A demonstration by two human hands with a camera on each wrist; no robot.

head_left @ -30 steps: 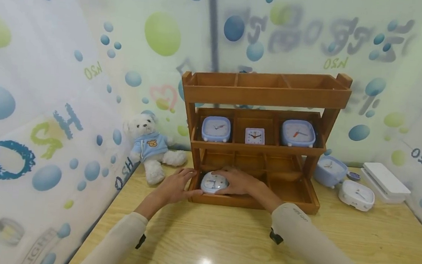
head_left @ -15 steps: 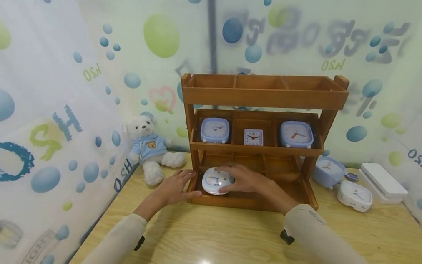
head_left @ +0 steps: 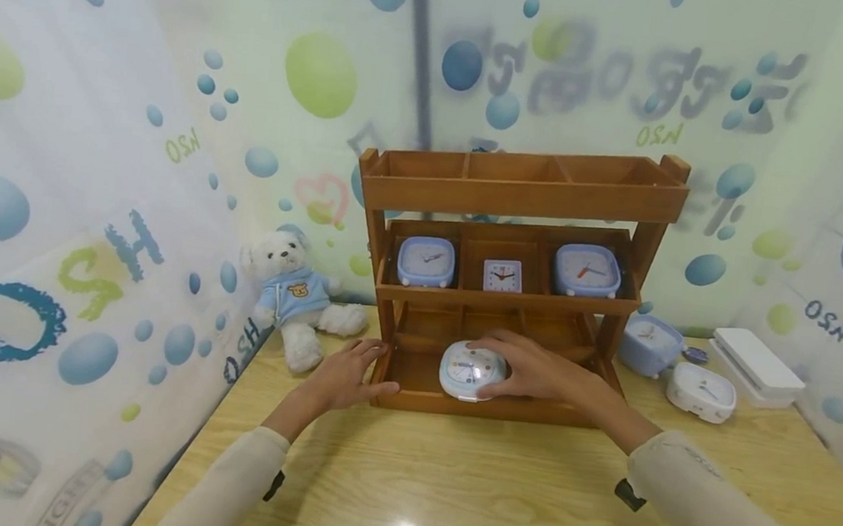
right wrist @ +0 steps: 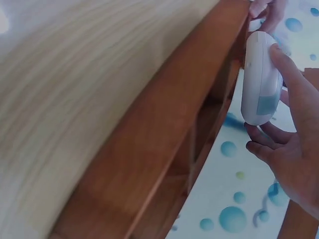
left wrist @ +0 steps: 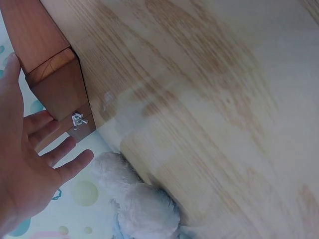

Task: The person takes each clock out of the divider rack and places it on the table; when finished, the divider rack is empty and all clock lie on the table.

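A white and pale-blue rounded alarm clock (head_left: 470, 372) is held in my right hand (head_left: 533, 369), at the bottom tier of the brown wooden shelf (head_left: 525, 193). In the right wrist view the thumb and fingers grip the clock (right wrist: 256, 79) by its opposite edges, and it appears raised off the tier. My left hand (head_left: 342, 377) is at the shelf's lower left corner. In the left wrist view its fingers (left wrist: 70, 167) are loosely spread beside the shelf's end (left wrist: 57, 82); whether the thumb touches the wood is hard to tell.
On the middle tier stand two blue clocks (head_left: 426, 262) and a small square clock (head_left: 502, 276). A white teddy bear (head_left: 299, 290) sits left of the shelf. To the right are a blue clock (head_left: 650, 344), a white clock (head_left: 704, 392) and stacked white boxes (head_left: 757, 366).
My right hand has moved the alarm clock from the bottom left compartment toward the right. The left hand has stayed by the shelf's left corner.
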